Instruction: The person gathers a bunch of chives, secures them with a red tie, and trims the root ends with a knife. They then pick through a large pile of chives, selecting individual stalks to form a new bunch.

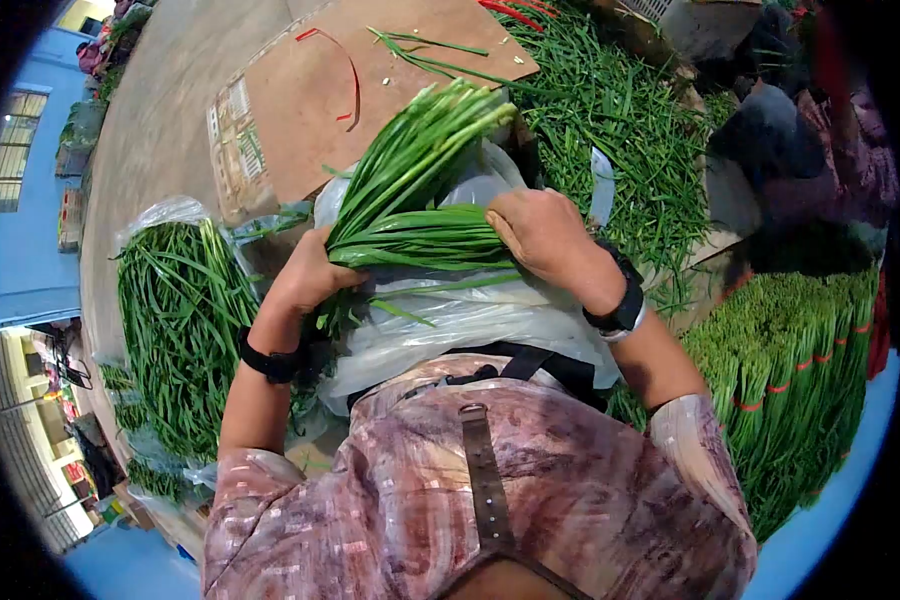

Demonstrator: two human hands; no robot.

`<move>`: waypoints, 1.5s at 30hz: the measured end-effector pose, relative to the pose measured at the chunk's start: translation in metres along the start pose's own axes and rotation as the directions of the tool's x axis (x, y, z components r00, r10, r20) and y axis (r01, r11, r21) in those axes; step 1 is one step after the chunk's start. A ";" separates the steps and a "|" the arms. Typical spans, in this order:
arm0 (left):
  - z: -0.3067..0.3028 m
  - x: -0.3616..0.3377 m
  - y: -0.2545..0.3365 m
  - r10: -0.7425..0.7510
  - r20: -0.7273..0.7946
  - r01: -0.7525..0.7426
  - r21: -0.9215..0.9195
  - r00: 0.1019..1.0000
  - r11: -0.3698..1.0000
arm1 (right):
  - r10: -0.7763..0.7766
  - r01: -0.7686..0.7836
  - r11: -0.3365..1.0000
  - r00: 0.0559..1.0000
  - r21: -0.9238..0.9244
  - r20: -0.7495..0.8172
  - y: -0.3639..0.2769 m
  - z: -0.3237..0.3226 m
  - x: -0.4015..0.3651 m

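A bunch of long green leafy stalks (400, 165) lies over my lap, its pale ends pointing up and to the right. My left hand (315, 272) is closed round the bunch at its lower left. From there a folded part of the leaves (420, 238) runs across to my right hand (542, 232), whose fingers are curled shut on the leaf ends. Beneath the bunch, clear plastic sheeting (450, 318) covers my lap. A few loose leaves hang below the folded part.
Cardboard (300, 120) with red strips (355, 90) lies ahead. Loose greens (610, 130) are heaped at the upper right. Bagged greens (175, 310) stand at left, red-banded bundles (790, 370) at right. Part of another person (850, 150) shows at the far right.
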State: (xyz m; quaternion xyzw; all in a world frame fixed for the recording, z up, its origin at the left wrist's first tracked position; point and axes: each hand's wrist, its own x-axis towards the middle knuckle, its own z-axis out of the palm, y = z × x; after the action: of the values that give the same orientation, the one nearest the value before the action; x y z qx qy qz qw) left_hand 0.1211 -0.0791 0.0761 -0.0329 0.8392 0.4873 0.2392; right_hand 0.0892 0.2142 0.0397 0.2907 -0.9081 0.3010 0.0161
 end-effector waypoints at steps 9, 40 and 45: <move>-0.002 0.003 0.006 -0.025 0.117 0.037 -0.101 0.993 0.994 | 0.464 -0.396 0.862 0.868 0.318 -0.178 0.041 0.031 0.058; -0.011 -0.002 0.028 -0.018 0.226 0.051 -0.139 0.974 0.989 | 0.263 -0.289 0.056 0.928 0.956 0.265 0.109 0.019 0.053; -0.010 -0.004 0.024 0.054 0.222 -0.030 -0.110 0.974 0.993 | 0.121 -0.276 0.422 0.961 0.864 0.248 0.101 0.010 0.068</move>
State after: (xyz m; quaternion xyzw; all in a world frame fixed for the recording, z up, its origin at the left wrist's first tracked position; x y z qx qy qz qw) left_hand 0.1138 -0.0757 0.1013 0.0276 0.7802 0.5368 0.3200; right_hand -0.0197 0.2388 -0.0090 0.1674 -0.6404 0.7096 -0.2415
